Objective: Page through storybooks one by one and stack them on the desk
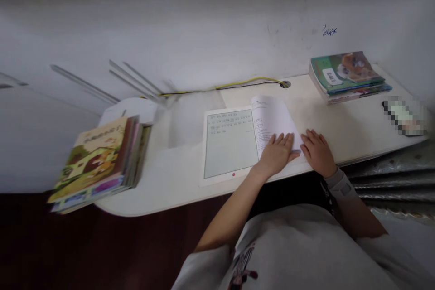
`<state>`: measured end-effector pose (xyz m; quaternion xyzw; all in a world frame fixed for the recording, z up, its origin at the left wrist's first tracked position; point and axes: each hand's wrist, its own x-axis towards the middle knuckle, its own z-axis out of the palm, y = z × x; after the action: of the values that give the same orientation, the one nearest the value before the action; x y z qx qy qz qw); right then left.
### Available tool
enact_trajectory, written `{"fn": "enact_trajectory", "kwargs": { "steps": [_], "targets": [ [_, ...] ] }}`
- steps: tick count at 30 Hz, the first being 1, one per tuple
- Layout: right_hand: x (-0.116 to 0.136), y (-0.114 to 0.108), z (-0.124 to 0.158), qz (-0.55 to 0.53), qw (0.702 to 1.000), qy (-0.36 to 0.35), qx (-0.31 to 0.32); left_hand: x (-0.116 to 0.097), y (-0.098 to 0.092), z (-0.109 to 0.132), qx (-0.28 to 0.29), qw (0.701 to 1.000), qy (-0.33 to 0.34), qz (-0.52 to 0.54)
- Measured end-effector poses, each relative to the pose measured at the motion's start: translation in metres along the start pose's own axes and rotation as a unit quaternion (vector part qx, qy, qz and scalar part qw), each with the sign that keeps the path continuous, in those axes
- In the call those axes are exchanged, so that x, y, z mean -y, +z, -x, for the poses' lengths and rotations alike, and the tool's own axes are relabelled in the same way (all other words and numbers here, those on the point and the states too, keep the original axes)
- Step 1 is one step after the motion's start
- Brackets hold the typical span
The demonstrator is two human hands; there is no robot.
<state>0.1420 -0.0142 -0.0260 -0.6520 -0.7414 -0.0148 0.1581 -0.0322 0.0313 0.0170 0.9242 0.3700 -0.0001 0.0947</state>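
An open booklet lies on the white desk. Its left page has a grey-green panel with a few lines of print at the top; the right page is white with small text along its inner side. My left hand rests flat on the lower part of the right page, fingers stretched out. Beside the page's lower right corner, my right hand lies with fingers extended, its fingertips at or near the paper's edge. A grey band is around the right wrist.
A tall stack of picture books stands at the desk's left end. Another book stack is at the back right, near a blurred-out phone-like object. A yellow and black cable runs along the wall into a desk hole.
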Motion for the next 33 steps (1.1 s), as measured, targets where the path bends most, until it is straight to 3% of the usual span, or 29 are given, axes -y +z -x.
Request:
{"fn": "enact_trajectory", "kwargs": {
  "steps": [3, 6, 9, 12, 19, 25, 33],
  "targets": [
    [0.001, 0.0, 0.0, 0.013, 1.0, 0.001, -0.001, 0.012, -0.011, -0.008, -0.018, 1.0, -0.017, 0.003],
    [0.001, -0.001, 0.0, 0.013, 1.0, -0.002, -0.012, 0.027, -0.023, -0.022, -0.052, 0.994, -0.098, -0.023],
    [0.002, -0.002, 0.0, 0.013, 1.0, -0.002, -0.022, 0.037, -0.026, -0.034, -0.02, 0.989, -0.143, -0.022],
    [0.003, -0.002, 0.0, 0.007, 1.0, 0.003, -0.025, 0.04, -0.021, -0.038, 0.015, 0.992, -0.117, -0.033],
    [0.002, -0.002, 0.0, -0.005, 1.0, 0.006, -0.019, 0.03, -0.009, -0.028, 0.012, 0.994, -0.103, -0.041],
    [0.001, -0.001, 0.0, -0.006, 1.0, 0.005, -0.023, 0.022, -0.011, -0.021, 0.023, 0.994, -0.099, -0.039],
    [-0.002, 0.002, 0.0, -0.003, 1.0, -0.003, -0.022, 0.021, -0.019, -0.029, 0.083, 0.992, -0.087, -0.039]
  ]
}}
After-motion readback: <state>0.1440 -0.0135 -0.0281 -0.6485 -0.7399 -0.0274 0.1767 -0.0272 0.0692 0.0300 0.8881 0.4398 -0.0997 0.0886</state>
